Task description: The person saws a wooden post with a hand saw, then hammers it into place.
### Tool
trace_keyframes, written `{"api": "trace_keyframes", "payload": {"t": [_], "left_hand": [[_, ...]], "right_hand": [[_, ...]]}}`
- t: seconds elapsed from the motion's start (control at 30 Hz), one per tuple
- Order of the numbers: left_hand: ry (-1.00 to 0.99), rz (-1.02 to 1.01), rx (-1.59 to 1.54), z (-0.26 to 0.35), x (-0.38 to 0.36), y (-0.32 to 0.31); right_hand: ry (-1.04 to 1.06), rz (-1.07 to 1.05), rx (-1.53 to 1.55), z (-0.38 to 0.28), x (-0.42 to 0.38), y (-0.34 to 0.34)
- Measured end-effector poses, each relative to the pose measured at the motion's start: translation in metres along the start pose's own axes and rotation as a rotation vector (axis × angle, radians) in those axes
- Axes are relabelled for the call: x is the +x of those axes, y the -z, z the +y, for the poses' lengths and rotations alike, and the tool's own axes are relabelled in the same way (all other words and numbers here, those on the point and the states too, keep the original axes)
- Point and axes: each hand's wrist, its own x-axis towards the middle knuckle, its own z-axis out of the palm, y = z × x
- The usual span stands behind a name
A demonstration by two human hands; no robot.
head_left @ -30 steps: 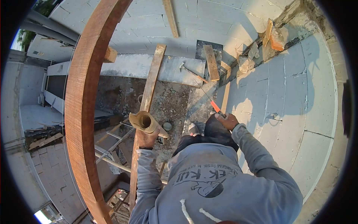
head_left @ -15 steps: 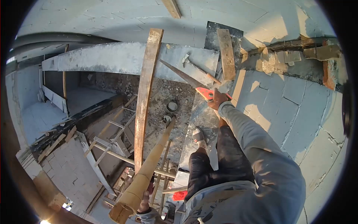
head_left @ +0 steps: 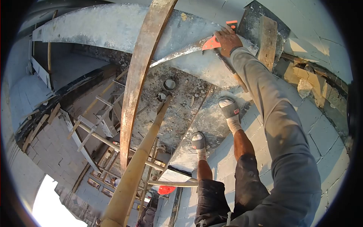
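Observation:
My right hand [head_left: 228, 41] is closed around the red-orange handle of a handsaw [head_left: 181, 53]. The toothed blade points left along a grey, stained board [head_left: 102, 28], its tip near a long wooden plank [head_left: 138, 72]. Just below the hand a hammer [head_left: 236, 75] lies on the board, its head partly hidden by my hand and sleeve. A long bamboo pole [head_left: 141, 151] slants from the bottom edge up toward a round opening in the rubble-strewn floor. My left hand is out of view.
My sandalled feet stand on a grey panel [head_left: 200, 117] beside the lower rubble floor [head_left: 181, 109]. A short wooden board [head_left: 267, 41] lies at upper right. At lower left are a wooden ladder [head_left: 102, 109] and poles. Another person's legs [head_left: 149, 208] show below, near a red object [head_left: 166, 190].
My right hand has carried the saw forward and lowered it to the board beside the hammer. My left hand, earlier at the bamboo pole, has left the view. The camera has shifted.

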Motion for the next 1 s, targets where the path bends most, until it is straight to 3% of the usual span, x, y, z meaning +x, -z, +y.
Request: {"api": "trace_keyframes", "payload": {"t": [0.17, 0.33, 0.37, 0.43, 0.57, 0.63, 0.7, 0.73, 0.8, 0.83, 0.87, 0.97, 1.0], "left_hand": [[0.044, 0.038, -0.115, -0.018, 0.010, -0.016], [0.023, 0.037, -0.192, -0.010, 0.031, -0.024], [0.020, 0.028, -0.206, -0.008, 0.036, -0.026], [0.026, 0.005, -0.233, -0.001, 0.043, -0.028], [-0.027, -0.016, -0.278, 0.031, 0.058, -0.036], [-0.107, 0.016, -0.222, 0.067, 0.059, -0.025], [-0.211, 0.107, -0.101, 0.119, 0.038, -0.007], [-0.259, 0.165, -0.036, 0.151, 0.018, -0.006], [-0.309, 0.215, 0.110, 0.142, 0.011, 0.006], [-0.334, 0.131, 0.114, 0.137, 0.011, 0.011], [-0.351, 0.028, 0.100, 0.137, 0.017, 0.009], [-0.399, 0.040, 0.253, 0.151, 0.025, -0.016], [-0.378, 0.074, 0.317, 0.152, 0.023, -0.016]], "right_hand": [[0.028, 0.071, -0.095, -0.007, 0.075, -0.015], [0.048, 0.203, -0.105, -0.033, 0.098, -0.056], [0.042, 0.197, -0.102, -0.032, 0.092, -0.055], [0.006, 0.386, 0.024, -0.036, 0.060, -0.054], [-0.262, 0.215, 0.311, -0.034, -0.037, -0.076], [-0.398, 0.048, 0.249, -0.019, -0.083, -0.130], [-0.396, 0.070, 0.356, 0.002, -0.115, -0.198], [-0.380, 0.009, 0.337, 0.004, -0.113, -0.196], [-0.304, 0.075, 0.395, 0.020, -0.106, -0.261], [-0.278, 0.088, 0.389, 0.028, -0.108, -0.292], [-0.284, 0.089, 0.426, 0.017, -0.110, -0.282], [-0.397, -0.012, 0.708, 0.034, -0.118, -0.227], [-0.455, -0.076, 0.652, 0.022, -0.127, -0.164]]}}
